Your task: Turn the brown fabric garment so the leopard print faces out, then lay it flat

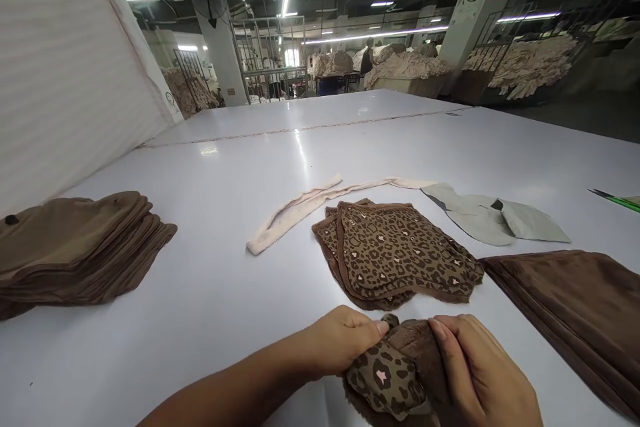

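Note:
Low in the head view, a leopard-print fabric piece (385, 373) with a plush brown reverse is gathered between my two hands. My left hand (345, 340) is closed, pinching its upper left edge with the thumb on top. On the other side, my right hand (480, 367) is closed on the brown plush part, thumb and fingers pressed together. The fabric's lower end runs out of the frame. Just beyond my hands lies a small stack of leopard-print pieces (400, 250) with brown fuzzy edges.
Brown fabric stacks lie at left (75, 247) and right (575, 300). A pale fabric strip (305, 203) curves behind the leopard stack, touching grey-green pieces (480, 213). A green-handled tool (625, 202) rests at the right edge. White cloth (75, 67) hangs on the left.

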Available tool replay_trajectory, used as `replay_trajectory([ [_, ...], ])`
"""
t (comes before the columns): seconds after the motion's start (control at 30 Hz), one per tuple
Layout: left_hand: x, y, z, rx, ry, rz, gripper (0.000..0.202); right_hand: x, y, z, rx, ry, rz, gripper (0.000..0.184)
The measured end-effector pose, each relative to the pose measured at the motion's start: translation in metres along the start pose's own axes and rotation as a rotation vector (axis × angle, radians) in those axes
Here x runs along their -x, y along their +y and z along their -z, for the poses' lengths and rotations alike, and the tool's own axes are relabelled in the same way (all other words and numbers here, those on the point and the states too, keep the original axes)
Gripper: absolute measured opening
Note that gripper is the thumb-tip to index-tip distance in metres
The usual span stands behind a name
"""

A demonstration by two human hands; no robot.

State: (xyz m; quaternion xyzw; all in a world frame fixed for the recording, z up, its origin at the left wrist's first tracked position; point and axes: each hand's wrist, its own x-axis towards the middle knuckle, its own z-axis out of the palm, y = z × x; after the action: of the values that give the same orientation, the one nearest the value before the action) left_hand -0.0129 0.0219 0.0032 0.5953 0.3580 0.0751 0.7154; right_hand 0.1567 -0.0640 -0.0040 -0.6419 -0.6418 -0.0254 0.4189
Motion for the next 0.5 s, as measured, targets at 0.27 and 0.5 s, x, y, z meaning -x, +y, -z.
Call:
replay_trajectory([
  [0.27,0.026,0.024,-0.001,-0.598,0.566,-0.379,0.025,0.005,0.002,0.0,-0.567,-0.046,-0.676,0.034],
  [0.5,0.03,0.027,-0.026,-0.646,0.465,-0.417,0.031,0.015,-0.019,-0.006,-0.722,-0.095,-0.755,0.036],
])
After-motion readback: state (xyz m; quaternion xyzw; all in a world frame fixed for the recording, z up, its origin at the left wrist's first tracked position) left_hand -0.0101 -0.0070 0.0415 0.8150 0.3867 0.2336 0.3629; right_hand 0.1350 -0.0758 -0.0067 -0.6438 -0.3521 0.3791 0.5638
